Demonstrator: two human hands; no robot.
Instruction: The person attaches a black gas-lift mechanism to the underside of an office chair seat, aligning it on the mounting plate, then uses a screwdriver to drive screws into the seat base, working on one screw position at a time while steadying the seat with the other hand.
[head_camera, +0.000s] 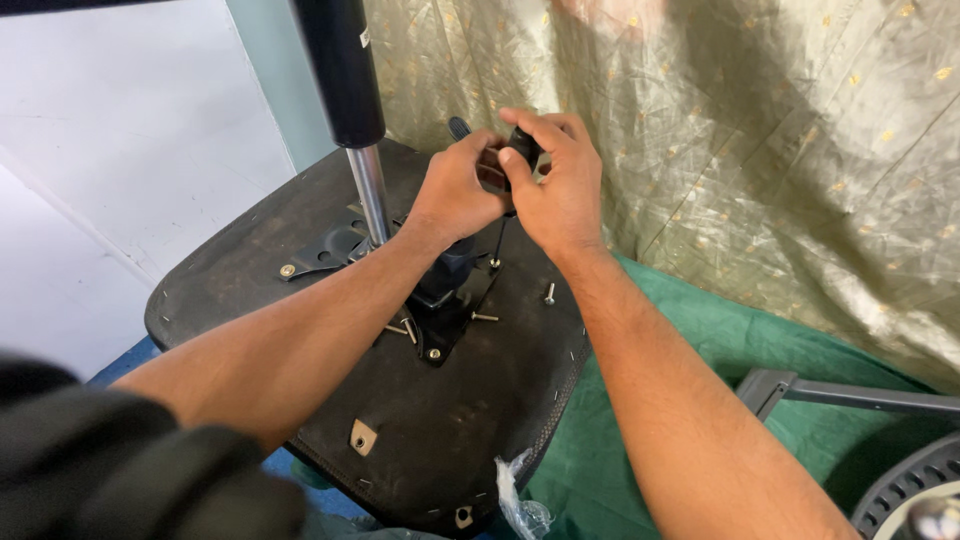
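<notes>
I see my left hand (458, 190) and right hand (553, 180) both curled tight around a black-handled screwdriver (520, 150), upright over the upturned black chair seat base (470, 400), which lies on green cloth (720, 340) before a crinkled gold curtain (750, 130) and white wall (130, 150).

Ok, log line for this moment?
left hand: on screwdriver handle | right hand: gripping screwdriver | tip: at screw on upturned seat

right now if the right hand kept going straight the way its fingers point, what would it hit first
The right hand points left, at the left hand, and they already touch around the black screwdriver handle. Beyond that comes the chair's gas-lift column, though depth is unclear.
</notes>
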